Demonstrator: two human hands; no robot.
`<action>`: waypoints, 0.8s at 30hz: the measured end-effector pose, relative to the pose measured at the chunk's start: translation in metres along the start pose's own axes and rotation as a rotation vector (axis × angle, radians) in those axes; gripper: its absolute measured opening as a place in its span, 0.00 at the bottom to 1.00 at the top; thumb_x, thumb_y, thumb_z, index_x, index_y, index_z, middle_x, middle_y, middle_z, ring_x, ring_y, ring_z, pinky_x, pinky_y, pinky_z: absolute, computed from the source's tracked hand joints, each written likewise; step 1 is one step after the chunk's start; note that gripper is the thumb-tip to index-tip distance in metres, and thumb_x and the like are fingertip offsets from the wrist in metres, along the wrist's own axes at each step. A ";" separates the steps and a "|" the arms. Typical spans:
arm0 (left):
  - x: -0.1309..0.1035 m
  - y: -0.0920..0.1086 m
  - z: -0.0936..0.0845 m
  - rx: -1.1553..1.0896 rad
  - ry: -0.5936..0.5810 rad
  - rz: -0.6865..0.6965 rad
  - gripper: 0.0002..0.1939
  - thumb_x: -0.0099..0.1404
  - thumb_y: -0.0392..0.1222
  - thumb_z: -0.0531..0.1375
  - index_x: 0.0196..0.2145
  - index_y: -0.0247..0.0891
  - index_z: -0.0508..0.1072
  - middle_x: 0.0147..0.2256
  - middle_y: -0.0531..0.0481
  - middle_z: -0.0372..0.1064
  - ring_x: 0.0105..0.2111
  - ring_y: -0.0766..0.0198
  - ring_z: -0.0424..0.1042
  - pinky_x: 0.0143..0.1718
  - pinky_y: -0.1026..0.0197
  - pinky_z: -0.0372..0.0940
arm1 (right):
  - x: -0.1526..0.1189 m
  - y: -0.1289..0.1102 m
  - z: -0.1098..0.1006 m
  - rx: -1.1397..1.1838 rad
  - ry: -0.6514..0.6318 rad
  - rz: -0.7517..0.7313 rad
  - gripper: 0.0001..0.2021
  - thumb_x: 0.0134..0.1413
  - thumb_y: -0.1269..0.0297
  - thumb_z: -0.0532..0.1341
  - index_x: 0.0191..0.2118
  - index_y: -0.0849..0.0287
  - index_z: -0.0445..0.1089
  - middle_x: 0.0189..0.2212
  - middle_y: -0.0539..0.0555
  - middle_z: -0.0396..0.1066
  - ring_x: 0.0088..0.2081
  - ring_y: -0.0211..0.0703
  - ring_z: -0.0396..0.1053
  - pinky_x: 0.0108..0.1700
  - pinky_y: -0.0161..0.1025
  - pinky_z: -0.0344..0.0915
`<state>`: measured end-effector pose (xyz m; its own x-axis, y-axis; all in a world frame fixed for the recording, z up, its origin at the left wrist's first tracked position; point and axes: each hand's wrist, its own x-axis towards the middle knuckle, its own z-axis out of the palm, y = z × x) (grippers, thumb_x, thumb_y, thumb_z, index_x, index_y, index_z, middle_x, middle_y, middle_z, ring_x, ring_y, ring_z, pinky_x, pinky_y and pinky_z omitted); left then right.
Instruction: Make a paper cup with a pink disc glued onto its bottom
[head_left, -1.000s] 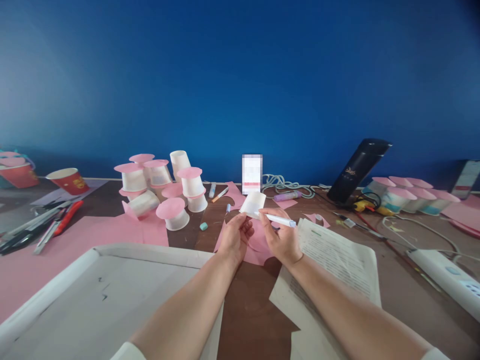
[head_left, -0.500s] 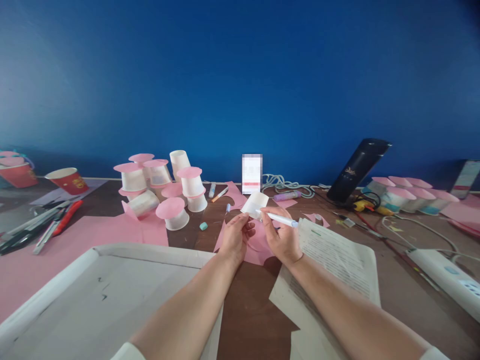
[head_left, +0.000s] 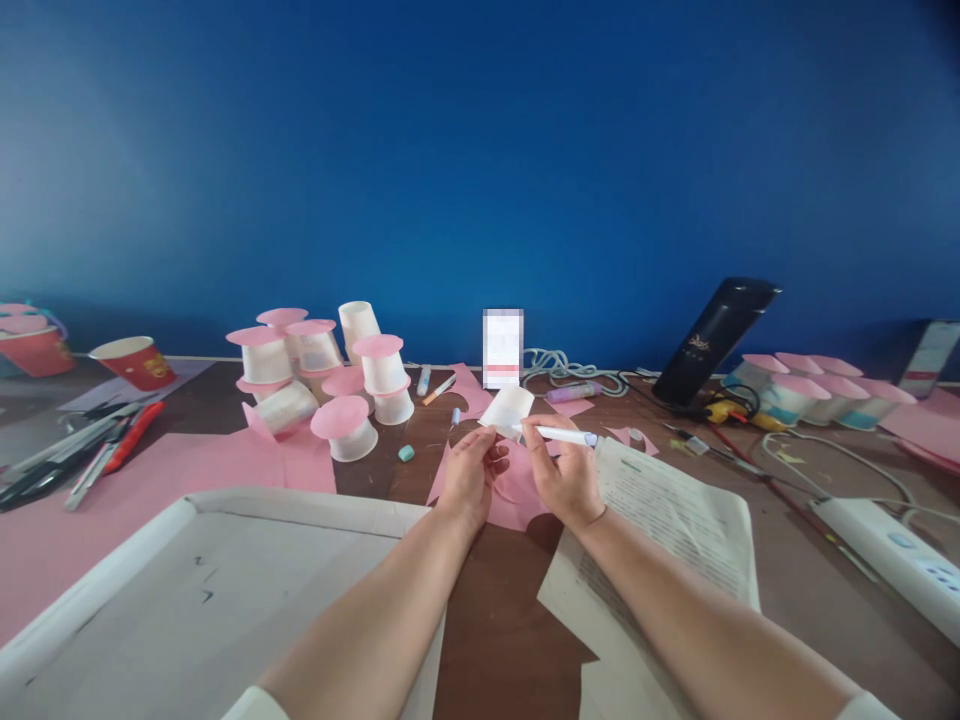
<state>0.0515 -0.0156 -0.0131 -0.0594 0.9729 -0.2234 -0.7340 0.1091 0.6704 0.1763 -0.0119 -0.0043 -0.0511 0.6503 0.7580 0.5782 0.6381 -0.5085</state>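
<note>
My left hand is closed, its fingertips pinching the lower edge of a small white paper cup that is tilted away from me. A white pen with a bluish end lies in the closed grip of my right hand. Its tip is close to the cup, but my fingers hide whether it touches. Beneath both hands spreads a cut sheet of pink paper. A small lilac cap rests on the table just beyond my left hand.
Left of my hands stand several white cups with pink discs, beside a utility knife and red cup. A tray-like white board lies front left. Printed sheets, a black bottle and a power strip are right. A phone stands behind.
The pen has tilted slightly flatter in my right hand, and the cup has shifted a little lower. Both hands keep their hold, nearly in the same place.
</note>
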 end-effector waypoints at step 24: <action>0.004 0.000 0.000 -0.054 0.048 -0.045 0.05 0.55 0.35 0.62 0.31 0.32 0.70 0.24 0.53 0.67 0.21 0.73 0.66 0.23 0.70 0.63 | 0.000 0.004 0.001 0.009 0.080 -0.005 0.05 0.61 0.65 0.56 0.39 0.57 0.69 0.36 0.55 0.72 0.39 0.45 0.70 0.44 0.44 0.66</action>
<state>0.0509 -0.0117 -0.0139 -0.0573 0.9563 -0.2868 -0.7720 0.1397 0.6201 0.1781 -0.0090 -0.0073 0.0114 0.6121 0.7907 0.5704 0.6455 -0.5079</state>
